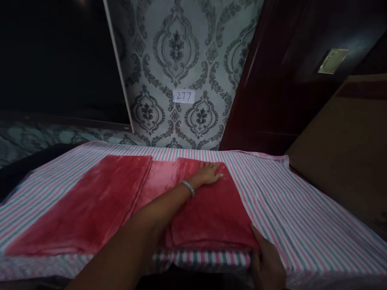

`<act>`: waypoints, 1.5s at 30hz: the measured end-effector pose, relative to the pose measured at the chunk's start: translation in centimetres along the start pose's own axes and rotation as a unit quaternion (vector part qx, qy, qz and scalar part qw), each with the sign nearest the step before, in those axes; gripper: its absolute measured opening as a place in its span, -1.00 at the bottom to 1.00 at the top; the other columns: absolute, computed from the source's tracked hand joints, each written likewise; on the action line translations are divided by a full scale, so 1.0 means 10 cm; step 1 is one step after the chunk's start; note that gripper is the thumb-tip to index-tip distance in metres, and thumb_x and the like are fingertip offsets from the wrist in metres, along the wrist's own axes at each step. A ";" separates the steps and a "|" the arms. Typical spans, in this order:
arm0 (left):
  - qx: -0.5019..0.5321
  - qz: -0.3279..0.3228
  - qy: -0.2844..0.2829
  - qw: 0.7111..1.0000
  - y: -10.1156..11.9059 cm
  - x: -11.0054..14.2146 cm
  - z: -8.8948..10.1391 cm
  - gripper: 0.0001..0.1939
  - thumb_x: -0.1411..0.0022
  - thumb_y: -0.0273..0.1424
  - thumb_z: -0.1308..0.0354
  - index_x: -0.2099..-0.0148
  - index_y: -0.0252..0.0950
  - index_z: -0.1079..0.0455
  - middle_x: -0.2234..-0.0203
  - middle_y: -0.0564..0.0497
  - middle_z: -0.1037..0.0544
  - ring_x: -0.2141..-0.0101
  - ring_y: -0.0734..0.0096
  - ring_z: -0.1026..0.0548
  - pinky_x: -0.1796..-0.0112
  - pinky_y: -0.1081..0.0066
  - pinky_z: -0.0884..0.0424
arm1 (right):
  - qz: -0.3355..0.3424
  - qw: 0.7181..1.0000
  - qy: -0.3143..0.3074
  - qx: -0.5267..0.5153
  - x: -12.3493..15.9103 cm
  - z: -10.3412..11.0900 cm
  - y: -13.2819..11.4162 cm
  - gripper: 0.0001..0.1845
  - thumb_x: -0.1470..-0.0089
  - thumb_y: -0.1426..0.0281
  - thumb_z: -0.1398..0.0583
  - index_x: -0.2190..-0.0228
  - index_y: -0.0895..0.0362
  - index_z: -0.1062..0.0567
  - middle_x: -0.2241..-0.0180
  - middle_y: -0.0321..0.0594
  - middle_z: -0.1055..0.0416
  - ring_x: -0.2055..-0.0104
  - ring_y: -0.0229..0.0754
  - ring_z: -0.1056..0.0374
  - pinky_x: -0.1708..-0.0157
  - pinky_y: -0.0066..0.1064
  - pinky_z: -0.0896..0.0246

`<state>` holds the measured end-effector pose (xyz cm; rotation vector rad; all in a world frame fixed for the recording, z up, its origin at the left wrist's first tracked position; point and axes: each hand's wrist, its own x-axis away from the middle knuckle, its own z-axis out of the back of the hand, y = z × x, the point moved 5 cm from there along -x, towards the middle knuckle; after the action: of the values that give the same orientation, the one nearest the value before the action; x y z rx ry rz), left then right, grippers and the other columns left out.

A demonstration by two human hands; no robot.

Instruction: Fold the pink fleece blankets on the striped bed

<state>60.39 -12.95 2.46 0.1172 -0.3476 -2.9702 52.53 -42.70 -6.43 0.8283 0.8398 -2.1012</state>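
Note:
A red velvety cloth (90, 205) lies partly folded on a striped sheet (302, 217). Its right part (211, 209) is folded over into a thicker stack. My left hand (208, 174), with a silver bangle on the wrist, lies flat with fingers stretched out on the far edge of that folded part. My right hand (267, 264) is at the near right corner of the folded stack, thumb on top of the cloth's edge and fingers out of sight beneath or beside it.
The striped sheet covers a bed or table that reaches the patterned wallpaper (178, 60), where a small white label reads 277 (184, 96). A dark wooden door (272, 80) stands at right, a brown panel (347, 149) beside it, and a dark cloth (18, 169) lies at far left.

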 end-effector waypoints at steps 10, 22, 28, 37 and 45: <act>-0.015 0.095 -0.009 0.995 -0.92 0.70 0.08 -0.22 -0.41 0.04 0.20 -0.49 -0.29 0.11 -0.45 -0.30 0.15 -0.42 -0.12 0.16 -0.30 -0.25 0.23 | -0.031 0.999 0.021 0.028 -0.04 0.08 -0.11 -0.43 -0.11 0.49 -0.01 -0.14 0.16 -0.47 0.31 -0.11 -0.51 0.31 -0.01 -0.36 0.28 -0.26 -0.23; 0.003 0.020 -0.046 0.999 -1.01 0.99 0.25 -0.39 -0.39 -0.12 0.02 -0.39 -0.23 -0.15 -0.40 -0.21 -0.10 -0.39 0.02 -0.02 -0.31 -0.05 0.02 | 0.005 0.998 -0.023 -0.065 -0.19 0.48 -0.23 -0.54 -0.22 0.25 -0.11 -0.10 0.10 -0.48 0.00 -0.03 -0.50 0.02 0.06 -0.40 0.02 -0.09 -0.28; 0.004 -0.084 -0.012 0.996 -0.90 1.48 0.32 -0.57 -0.35 -0.41 0.01 -0.22 -0.22 -0.40 -0.23 -0.12 -0.41 -0.25 0.22 -0.31 -0.27 0.25 -0.14 | 0.121 0.979 -0.086 -0.142 -0.37 0.26 -1.32 -0.68 -0.27 0.35 -0.15 -0.03 0.02 -0.51 0.04 -0.09 -0.50 0.01 0.00 -0.39 0.00 -0.11 -0.28; 0.037 -0.192 0.029 0.980 -0.85 2.00 0.33 -0.60 -0.39 -0.39 -0.01 -0.20 -0.08 -0.44 -0.22 -0.07 -0.44 -0.24 0.25 -0.35 -0.24 0.15 -0.24 | 0.119 0.951 -0.217 -0.188 -0.42 -0.36 -1.84 -0.71 -0.30 0.29 -0.15 0.02 0.06 -0.56 0.10 -0.08 -0.53 0.07 -0.01 -0.39 0.07 -0.16 -0.29; 0.042 -0.174 0.084 0.980 -0.89 2.08 0.21 -0.65 -0.40 -0.36 -0.03 -0.15 -0.14 -0.49 -0.23 -0.13 -0.42 -0.22 0.23 -0.36 -0.23 0.19 -0.25 | 0.096 0.954 -0.183 -0.219 -0.46 -0.37 -1.79 -0.68 -0.35 0.38 -0.01 0.23 0.10 -0.57 0.29 -0.13 -0.53 0.21 -0.08 -0.40 0.17 -0.26 -0.28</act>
<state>38.48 -7.18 1.15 0.4825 -0.4733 -3.2558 41.87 -28.67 0.24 0.2607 0.9286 -1.7267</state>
